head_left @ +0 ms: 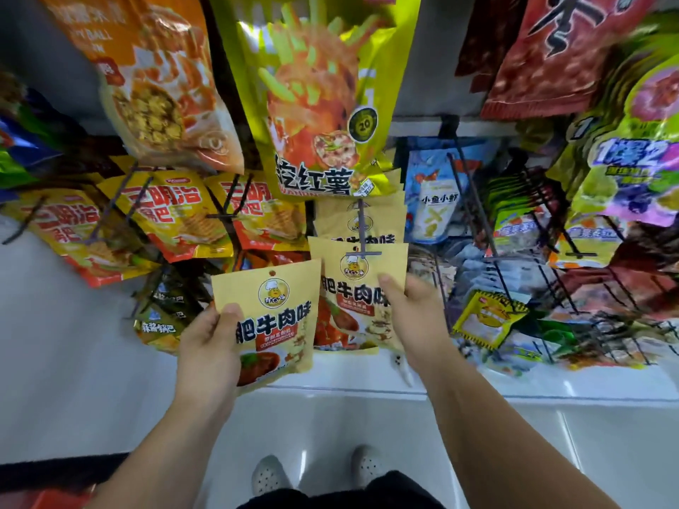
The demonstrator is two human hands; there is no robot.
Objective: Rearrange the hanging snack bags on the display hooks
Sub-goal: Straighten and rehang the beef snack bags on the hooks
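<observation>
Snack bags (172,211) in yellow and red hang over on the left of the rack and look sorted, so no fuss there. Next along, the left hand (209,343) grips a loose pale-yellow bag (273,317) by its left edge, thumb across the front and fingers tucked behind. It's held upright, just below and left of the middle hook (362,229). That one's off any peg, punch hole up top, so I'd say it's waiting to go on. The hook itself carries a row of the same pale-yellow packs, and the front hanging bag (352,299) sits right at the tip. The right hand (415,317) pinches that one at its right edge, thumb pressed on the front, other fingers hidden behind, forearm reaching up from low right. Further right, blue-and-white packs (430,207) and a small yellow packet (485,317) sit among their own pegs, a bit jumbled. My guess is roughly mid-job: one bag in hand, one at the tip, and the right side not tidied yet.
</observation>
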